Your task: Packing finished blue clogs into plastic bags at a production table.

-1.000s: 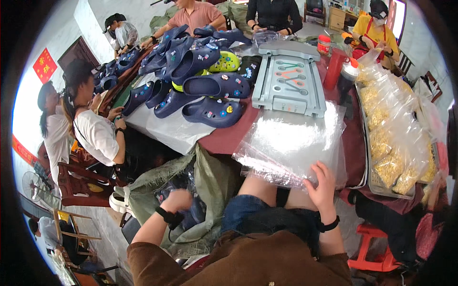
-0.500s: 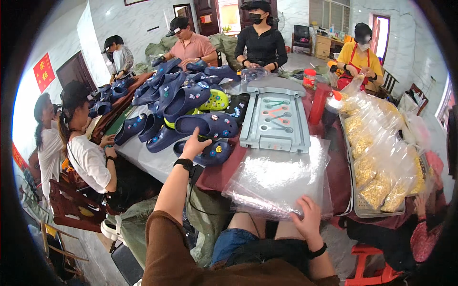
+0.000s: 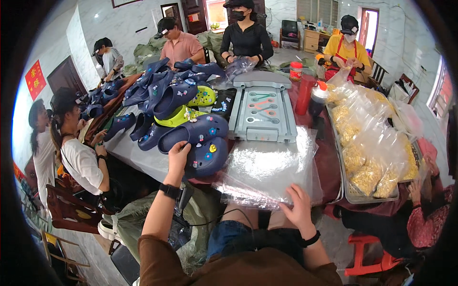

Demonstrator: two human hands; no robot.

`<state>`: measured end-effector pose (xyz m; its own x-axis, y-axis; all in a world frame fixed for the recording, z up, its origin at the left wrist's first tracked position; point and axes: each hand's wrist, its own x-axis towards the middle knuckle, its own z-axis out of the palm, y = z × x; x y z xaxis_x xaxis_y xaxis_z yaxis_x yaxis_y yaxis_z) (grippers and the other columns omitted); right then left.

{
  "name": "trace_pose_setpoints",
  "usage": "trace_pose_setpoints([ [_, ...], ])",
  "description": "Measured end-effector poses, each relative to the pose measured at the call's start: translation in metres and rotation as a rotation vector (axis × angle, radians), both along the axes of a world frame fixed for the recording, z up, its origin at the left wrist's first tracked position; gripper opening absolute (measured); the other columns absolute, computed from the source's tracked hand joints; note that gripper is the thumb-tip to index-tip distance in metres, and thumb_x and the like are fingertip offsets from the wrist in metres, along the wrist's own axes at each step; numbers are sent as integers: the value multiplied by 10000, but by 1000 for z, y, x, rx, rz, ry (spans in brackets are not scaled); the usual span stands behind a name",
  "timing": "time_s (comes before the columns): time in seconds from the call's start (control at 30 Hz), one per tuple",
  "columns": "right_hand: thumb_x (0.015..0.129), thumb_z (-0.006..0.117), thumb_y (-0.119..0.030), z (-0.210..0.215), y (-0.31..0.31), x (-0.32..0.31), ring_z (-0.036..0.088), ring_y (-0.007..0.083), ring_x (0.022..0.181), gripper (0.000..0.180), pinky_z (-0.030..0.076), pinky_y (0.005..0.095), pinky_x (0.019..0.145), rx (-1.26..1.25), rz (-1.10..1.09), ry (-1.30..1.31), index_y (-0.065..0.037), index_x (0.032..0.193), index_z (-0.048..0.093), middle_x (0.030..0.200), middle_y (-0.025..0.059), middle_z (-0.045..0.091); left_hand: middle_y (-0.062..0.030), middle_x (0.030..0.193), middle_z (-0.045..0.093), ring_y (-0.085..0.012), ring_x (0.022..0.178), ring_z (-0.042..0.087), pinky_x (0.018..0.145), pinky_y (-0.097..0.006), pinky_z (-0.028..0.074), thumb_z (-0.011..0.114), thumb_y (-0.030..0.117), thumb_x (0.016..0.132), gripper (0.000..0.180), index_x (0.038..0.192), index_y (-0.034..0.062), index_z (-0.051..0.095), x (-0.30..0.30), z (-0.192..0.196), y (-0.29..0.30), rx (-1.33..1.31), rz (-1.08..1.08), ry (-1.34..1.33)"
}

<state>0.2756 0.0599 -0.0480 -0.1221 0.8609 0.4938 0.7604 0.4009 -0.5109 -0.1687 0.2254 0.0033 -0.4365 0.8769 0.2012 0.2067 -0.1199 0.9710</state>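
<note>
My left hand [image 3: 178, 159] is closed on the heel edges of two navy clogs [image 3: 202, 131] with colourful charms, held side by side at the front of a heap. Its fingertips are partly hidden by the shoes. Behind them, lime-green clogs [image 3: 177, 116] and several more navy ones [image 3: 172, 97] are piled up. My right hand [image 3: 299, 207] lies with fingers spread on the near right edge of a stack of clear plastic bags [image 3: 267, 164], holding nothing. Beyond the bags stands a grey plastic folding stool [image 3: 262, 114] with tool-shaped markings on its top.
At the right, a metal tray [image 3: 360, 198] carries bags of small yellow pieces. A red cylinder [image 3: 304, 97], a dark bottle [image 3: 317, 100] and a red-lidded jar [image 3: 296, 71] stand beside the stool. Several co-workers sit or stand round the table. A red stool [image 3: 369, 257] is on the floor.
My left hand has gone from reaching over the clogs to gripping two of them, which are drawn together and nearer to me. My right hand stays at the plastic bags. The whole view has shifted slightly.
</note>
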Motion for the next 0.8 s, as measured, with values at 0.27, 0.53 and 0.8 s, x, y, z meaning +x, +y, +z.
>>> trace_pose_setpoints([
  [0.27, 776, 871, -301, 44, -4, -20, 537, 408, 1258, 731, 432, 490, 1055, 46, 90, 156, 4, 1357, 548, 1363, 221, 555, -56, 1202, 612, -219, 1124, 591, 950, -434, 495, 673, 190, 968, 485, 1390, 159, 435, 156, 72, -93, -300, -599, -774],
  [0.53, 824, 795, -102, 45, -7, -16, 564, 317, 1249, 785, 507, 368, 944, -12, -100, 240, -24, 1496, 396, 1430, 195, 486, -124, 1297, 589, -361, 1349, 512, 1094, -474, 459, 623, 97, 980, 280, 1237, 114, 512, 245, 28, -127, -352, -801, -1283],
  [0.8, 886, 627, 16, 3, 6, -3, 526, 412, 1257, 634, 452, 436, 1034, -146, -162, 374, -6, 1480, 405, 1403, 246, 489, -121, 1125, 707, -264, 1107, 654, 1040, -381, 466, 742, 206, 928, 578, 1423, 29, 502, 218, 27, -153, -204, -815, 16],
])
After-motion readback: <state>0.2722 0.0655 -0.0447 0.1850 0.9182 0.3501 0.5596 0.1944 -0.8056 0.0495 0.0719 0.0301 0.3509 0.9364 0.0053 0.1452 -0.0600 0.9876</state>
